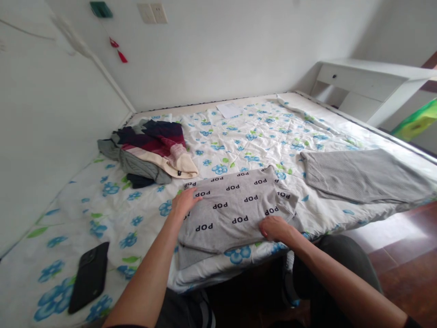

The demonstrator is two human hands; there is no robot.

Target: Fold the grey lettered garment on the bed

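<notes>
Two bare forearms are being extended from the bottom edge of the frame, above dark trousers. The left hand is being laid flat, fingers wide, on the left edge of the grey sweatshirt. The right hand is being pressed knuckles-up on the garment's lower right edge, fingers curled. Whether cloth is being pinched there cannot be told.

The grey sweatshirt is lying at the centre of the frame, near the bed's front edge. It is a soft, heathered knit folded into a rough rectangle, with an under-layer showing at the lower left. "POP" is being repeated across it in black capitals, in slanting rows.

- Beneath it: a white quilted cover, creased, printed with blue flowers and green leaves.
- Lower left: a black phone, a flat rectangle.
- Left of centre: a pile of folded clothes in navy, maroon, cream and grey.
- Right: a grey ribbed knit, spread flat.
- Far centre: a white paper sheet.
- Upper right: a white desk, its drawer bearing a dark knob.
</notes>
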